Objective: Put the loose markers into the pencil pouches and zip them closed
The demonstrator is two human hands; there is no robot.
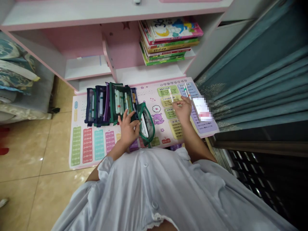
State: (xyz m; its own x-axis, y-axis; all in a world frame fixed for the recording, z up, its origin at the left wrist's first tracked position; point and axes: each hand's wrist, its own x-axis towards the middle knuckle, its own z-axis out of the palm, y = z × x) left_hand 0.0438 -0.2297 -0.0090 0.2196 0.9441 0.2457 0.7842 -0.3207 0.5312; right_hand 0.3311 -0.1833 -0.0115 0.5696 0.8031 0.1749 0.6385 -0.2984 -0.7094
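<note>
My left hand [128, 128] lies with spread fingers at the lower edge of a green mesh pencil pouch [115, 86], which has several markers [118, 101] in it. Its thumb side is beside another green mesh pouch [151, 123], which gapes and has white markers [144, 125] inside. Between the fingertips of my right hand [183, 109] is a slim white marker [171, 95], held above the printed desk mat. Past that hand, white pens or markers [186, 90] lie on the mat. More dark mesh pouches [90, 106] are lined up to the left.
The desk mat [81, 154] carries printed sums and a purple cartoon animal. A phone [201, 109] lies at its right side. Behind stands a pink and white shelf [84, 69] with a stack of books [168, 41]. Blue-green curtains [252, 70] hang at the right.
</note>
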